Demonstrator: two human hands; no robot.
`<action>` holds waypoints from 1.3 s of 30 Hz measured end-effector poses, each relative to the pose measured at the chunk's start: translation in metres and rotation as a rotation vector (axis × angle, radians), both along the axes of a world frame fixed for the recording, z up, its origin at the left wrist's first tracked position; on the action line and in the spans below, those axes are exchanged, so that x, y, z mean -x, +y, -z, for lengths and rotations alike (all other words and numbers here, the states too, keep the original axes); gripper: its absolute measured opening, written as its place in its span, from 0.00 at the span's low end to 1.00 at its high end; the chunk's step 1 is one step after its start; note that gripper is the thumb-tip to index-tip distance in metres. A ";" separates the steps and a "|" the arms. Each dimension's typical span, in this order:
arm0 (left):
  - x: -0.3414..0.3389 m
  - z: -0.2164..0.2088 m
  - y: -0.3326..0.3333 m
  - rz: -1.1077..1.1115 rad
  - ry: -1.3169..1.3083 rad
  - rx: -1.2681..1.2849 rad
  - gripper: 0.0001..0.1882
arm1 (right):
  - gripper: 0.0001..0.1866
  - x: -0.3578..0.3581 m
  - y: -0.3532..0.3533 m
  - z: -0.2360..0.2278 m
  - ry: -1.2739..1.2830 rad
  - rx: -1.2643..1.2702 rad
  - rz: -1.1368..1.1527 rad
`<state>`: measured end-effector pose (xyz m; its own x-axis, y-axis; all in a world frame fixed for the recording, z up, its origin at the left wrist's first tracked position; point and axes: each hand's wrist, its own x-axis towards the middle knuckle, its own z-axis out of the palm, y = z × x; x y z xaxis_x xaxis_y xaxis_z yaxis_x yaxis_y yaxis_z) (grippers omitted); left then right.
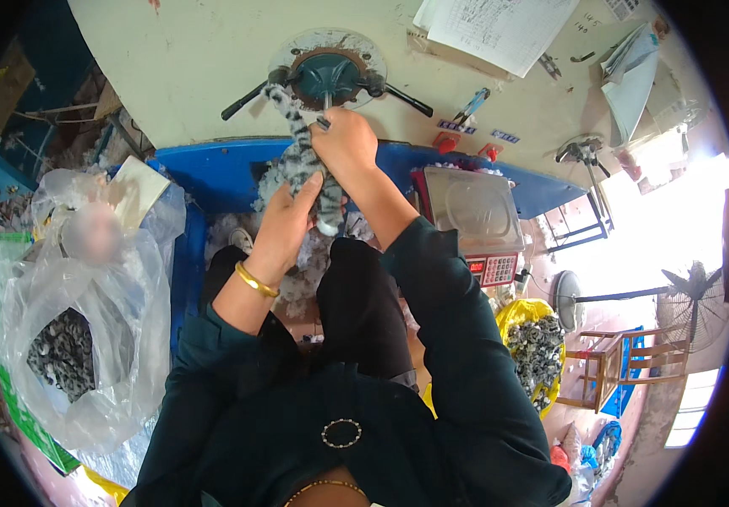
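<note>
A striped grey-and-black plush piece (298,156) with a pale tip hangs in front of a machine's round dark port (324,78). A thin metal nozzle (328,100) sticks out of that port toward me. My right hand (347,142) is closed around the plush beside the nozzle's end; whether the nozzle goes into the plush is hidden by my fingers. Lower down, my left hand (288,218) grips the same plush, thumb on top, with its fingers mostly hidden. Dark handles (408,100) reach out on both sides of the port.
White fluffy filling (297,283) lies below my hands. To the right stands a scale (474,211) with a red keypad. Plush pieces fill a clear bag (128,338) at left and a yellow bag (512,317) at right. Papers (495,29) lie on the panel; a fan (692,300) stands far right.
</note>
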<state>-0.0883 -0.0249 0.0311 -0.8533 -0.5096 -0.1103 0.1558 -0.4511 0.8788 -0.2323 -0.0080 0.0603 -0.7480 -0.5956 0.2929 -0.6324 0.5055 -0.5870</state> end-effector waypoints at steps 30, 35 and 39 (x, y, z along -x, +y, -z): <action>-0.002 0.032 -0.017 0.131 0.036 -0.135 0.18 | 0.20 0.004 0.070 0.049 -0.351 0.436 -0.511; -0.001 0.059 -0.026 0.153 0.065 -0.079 0.17 | 0.15 0.016 0.074 0.056 -0.361 0.440 -0.629; -0.003 0.046 -0.013 0.086 0.065 -0.089 0.16 | 0.06 0.042 0.083 0.061 -0.489 0.321 -0.833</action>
<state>-0.0853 -0.0380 -0.0153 -0.9002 -0.4251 -0.0947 0.1690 -0.5413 0.8237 -0.2745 0.0747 -0.0007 -0.2120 -0.9288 0.3040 -0.3662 -0.2129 -0.9059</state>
